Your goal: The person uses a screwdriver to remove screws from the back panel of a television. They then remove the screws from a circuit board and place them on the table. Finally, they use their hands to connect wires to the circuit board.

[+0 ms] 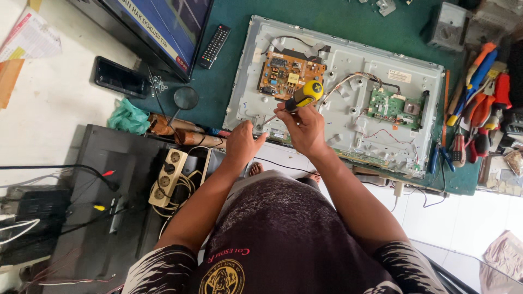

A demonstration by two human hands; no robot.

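An opened flat television chassis (pixel 348 60) lies back-up on a green bench top, showing its silver metal plate. An orange-brown circuit board (pixel 284 72) sits at its left and a green circuit board (pixel 393 106) at its right, joined by thin wires. My right hand (pixel 305 129) grips a screwdriver (pixel 298 99) with a yellow and black handle, its shaft slanting down-left to the chassis's near left corner. My left hand (pixel 243 142) rests on that near edge, fingers by the screwdriver tip.
Several screwdrivers and pliers (pixel 474 103) lie at the bench's right. A black remote (pixel 214 46) and a lit screen (pixel 163 27) are at upper left. A power strip (pixel 168 177) with cables and a dark panel (pixel 103 218) lie on the floor at left.
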